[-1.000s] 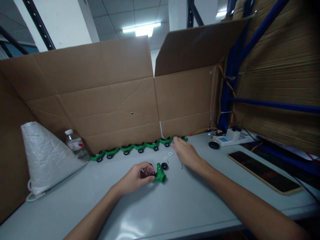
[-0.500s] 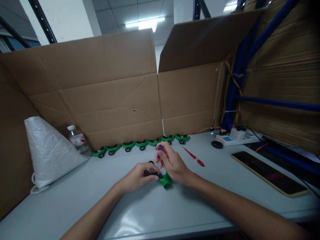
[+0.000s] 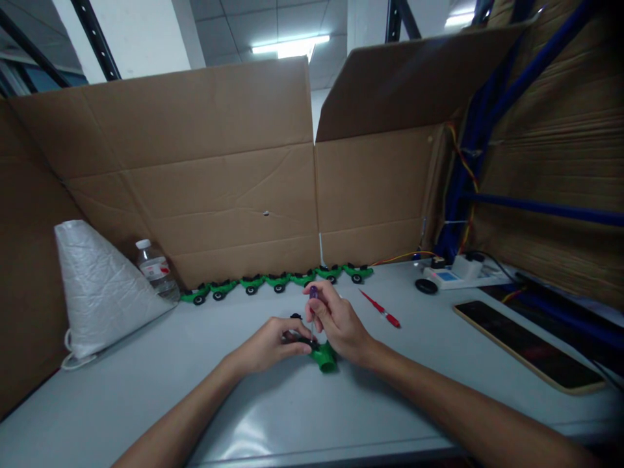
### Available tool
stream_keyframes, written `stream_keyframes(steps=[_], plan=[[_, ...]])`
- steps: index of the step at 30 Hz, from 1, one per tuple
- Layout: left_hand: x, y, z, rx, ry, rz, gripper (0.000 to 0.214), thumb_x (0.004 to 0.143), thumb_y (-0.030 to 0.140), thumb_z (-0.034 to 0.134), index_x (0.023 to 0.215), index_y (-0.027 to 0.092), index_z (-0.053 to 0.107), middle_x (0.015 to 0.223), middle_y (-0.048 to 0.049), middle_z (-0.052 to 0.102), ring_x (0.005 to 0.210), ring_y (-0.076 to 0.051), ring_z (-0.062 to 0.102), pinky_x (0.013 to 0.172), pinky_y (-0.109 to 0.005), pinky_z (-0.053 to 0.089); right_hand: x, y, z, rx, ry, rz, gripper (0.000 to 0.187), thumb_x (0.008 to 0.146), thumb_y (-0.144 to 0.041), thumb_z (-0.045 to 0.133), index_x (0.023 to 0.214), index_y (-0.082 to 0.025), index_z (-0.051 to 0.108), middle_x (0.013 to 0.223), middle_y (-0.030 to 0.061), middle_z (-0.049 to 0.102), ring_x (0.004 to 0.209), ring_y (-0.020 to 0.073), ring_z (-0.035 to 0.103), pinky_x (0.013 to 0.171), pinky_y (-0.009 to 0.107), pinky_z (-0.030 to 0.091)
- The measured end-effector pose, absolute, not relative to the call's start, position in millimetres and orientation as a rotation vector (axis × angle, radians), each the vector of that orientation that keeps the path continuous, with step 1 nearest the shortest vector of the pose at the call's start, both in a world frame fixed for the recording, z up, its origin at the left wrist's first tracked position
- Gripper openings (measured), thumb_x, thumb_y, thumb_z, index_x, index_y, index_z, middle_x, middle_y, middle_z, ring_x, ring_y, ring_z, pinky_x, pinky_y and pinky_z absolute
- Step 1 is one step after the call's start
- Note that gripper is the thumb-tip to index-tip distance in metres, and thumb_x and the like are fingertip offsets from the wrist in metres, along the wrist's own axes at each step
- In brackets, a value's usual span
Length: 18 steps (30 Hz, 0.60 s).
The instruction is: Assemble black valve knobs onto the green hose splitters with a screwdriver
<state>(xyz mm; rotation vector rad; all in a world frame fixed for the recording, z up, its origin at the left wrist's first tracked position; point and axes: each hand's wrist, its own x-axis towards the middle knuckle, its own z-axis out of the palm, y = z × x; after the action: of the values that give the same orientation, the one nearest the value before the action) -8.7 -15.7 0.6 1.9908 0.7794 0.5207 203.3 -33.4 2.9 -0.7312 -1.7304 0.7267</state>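
Observation:
My left hand (image 3: 274, 344) is closed around the black part of a green toy vehicle (image 3: 324, 357), which rests low over the table. The toy's rounded green end sticks out to the right of my fingers, and a small black piece shows behind them. In my right hand (image 3: 341, 325), the fingers pinch the purple handle of a screwdriver (image 3: 313, 294). Its thin shaft points straight down, with the tip at the black part of the toy beside my left fingertips. The exact contact at the tip is too small to make out.
Several green toy vehicles (image 3: 251, 283) line the cardboard wall (image 3: 234, 208). A red screwdriver (image 3: 381, 308) lies right of my hands. Farther right are a phone (image 3: 526, 348), a black ring (image 3: 426, 286) and a power strip (image 3: 451, 276). A silvery bag (image 3: 102, 299) and a water bottle (image 3: 155, 270) stand left.
The screwdriver in my right hand has come more upright over the toy. My left hand keeps its hold on the toy. The whole view has shifted slightly.

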Motion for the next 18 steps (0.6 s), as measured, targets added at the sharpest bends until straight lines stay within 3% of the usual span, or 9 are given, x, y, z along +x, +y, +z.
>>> stream_keyframes(steps=[7,13,18], plan=[[-8.6,-14.8,-3.0,1.995,0.834,0.490,0.038,0.084,0.046,0.084,0.104,0.015,0.075,0.087,-0.0021,0.069,0.074,-0.015,0.059,0.072,-0.026,0.048,199.7,-35.5,0.6,-0.720,-1.708,0.737,0.028,0.110,-0.050,0.043,0.122,-0.026,0.048,0.079,-0.0040,0.061,0.054,0.0121,0.057,0.052,0.023,0.046],[-9.6,-14.4,-4.9,2.029,0.827,0.497,0.036,0.087,0.045,0.082,0.106,0.015,0.076,0.084,-0.0015,0.069,0.074,-0.015,0.059,0.072,-0.025,0.047,197.5,-35.9,0.8,-0.702,-1.681,0.786,0.024,0.109,-0.049,0.049,0.110,-0.025,0.049,0.080,-0.0036,0.064,0.054,0.0109,0.057,0.051,0.022,0.045],[-9.0,-15.5,-3.6,2.068,0.821,0.491,0.038,0.088,0.045,0.080,0.111,0.015,0.078,0.090,-0.0050,0.074,0.078,-0.017,0.063,0.076,-0.027,0.050,196.5,-29.8,3.7,-0.617,-1.575,1.011,0.029,0.104,-0.052,0.059,0.105,-0.024,0.051,0.079,-0.0048,0.064,0.046,0.0076,0.048,0.042,0.019,0.040]])
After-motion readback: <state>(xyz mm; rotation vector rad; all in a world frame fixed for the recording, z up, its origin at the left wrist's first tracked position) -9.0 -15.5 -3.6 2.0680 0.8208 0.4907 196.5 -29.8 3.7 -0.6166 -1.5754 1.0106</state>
